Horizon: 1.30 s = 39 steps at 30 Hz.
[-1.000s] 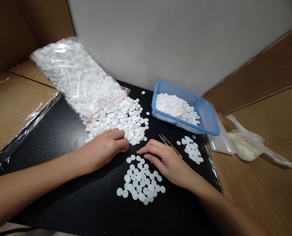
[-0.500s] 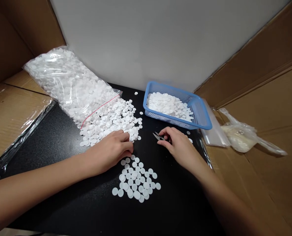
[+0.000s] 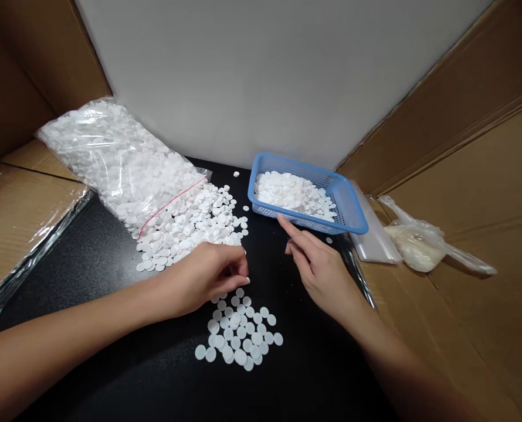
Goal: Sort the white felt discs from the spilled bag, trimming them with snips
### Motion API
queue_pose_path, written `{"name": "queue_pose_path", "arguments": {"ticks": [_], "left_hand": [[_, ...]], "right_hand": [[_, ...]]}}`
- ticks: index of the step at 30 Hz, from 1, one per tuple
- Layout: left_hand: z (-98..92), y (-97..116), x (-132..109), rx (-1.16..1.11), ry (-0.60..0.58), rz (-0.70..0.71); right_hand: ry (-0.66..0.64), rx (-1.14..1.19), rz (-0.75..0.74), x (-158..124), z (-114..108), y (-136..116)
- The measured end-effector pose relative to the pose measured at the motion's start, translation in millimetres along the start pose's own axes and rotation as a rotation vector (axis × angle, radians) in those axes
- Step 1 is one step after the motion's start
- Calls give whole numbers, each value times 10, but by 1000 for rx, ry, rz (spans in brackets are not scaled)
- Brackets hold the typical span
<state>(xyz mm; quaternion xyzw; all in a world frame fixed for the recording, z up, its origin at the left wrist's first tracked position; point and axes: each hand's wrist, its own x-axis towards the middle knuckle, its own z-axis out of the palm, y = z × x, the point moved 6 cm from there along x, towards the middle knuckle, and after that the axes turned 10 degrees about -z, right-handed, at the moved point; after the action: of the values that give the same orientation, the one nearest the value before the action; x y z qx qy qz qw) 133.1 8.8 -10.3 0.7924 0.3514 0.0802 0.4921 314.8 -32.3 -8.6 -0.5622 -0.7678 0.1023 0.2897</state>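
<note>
My left hand [image 3: 217,271] pinches a small white disc [image 3: 247,281] between thumb and forefinger. Just beneath it, a loose spread of white discs [image 3: 240,357] lies on the black table, some overlapping. Behind my left hand is a larger heap of discs [image 3: 190,220], spilled from the mouth of a clear plastic bag [image 3: 115,155] with a red seal line. My right hand [image 3: 316,266] points its index finger towards the near wall of the blue basket [image 3: 353,225], other fingers curled. The thread snips seen there earlier are hidden now, apparently inside those curled fingers. White discs partly fill the basket.
A flat clear plastic bag [image 3: 375,234] lies right of the basket, beside a knotted plastic bag [image 3: 417,246] with pale contents. Cardboard panels [image 3: 472,193] stand at both sides, and a grey wall [image 3: 230,76] rises behind the black table [image 3: 314,363].
My left hand has turned and moved slightly right, and a disc now shows in its pinch. My right index finger has stretched out; the snips' blades have gone out of sight. The view shifted slightly.
</note>
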Motion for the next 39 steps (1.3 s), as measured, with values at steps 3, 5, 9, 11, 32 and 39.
{"name": "queue_pose_path", "arguments": {"ticks": [3, 5, 9, 11, 32, 39], "left_hand": [[-18, 19, 1, -605, -58, -144], [-9, 4, 3, -868, -64, -213], [30, -100, -10, -1074, -49, -351], [53, -129, -17, -1110, -60, -389], [117, -107, -39, -1101, -125, -411], [139, -60, -52, -1102, -128, -439]], "right_hand": [[2, 4, 40, -13, -43, -56], [20, 11, 56, -29, -71, -101], [116, 45, -51, -69, -132, -283], [141, 67, -122, -91, -139, -389], [248, 3, -298, -177, -79, -706], [233, 6, -311, -182, -49, -735]]}}
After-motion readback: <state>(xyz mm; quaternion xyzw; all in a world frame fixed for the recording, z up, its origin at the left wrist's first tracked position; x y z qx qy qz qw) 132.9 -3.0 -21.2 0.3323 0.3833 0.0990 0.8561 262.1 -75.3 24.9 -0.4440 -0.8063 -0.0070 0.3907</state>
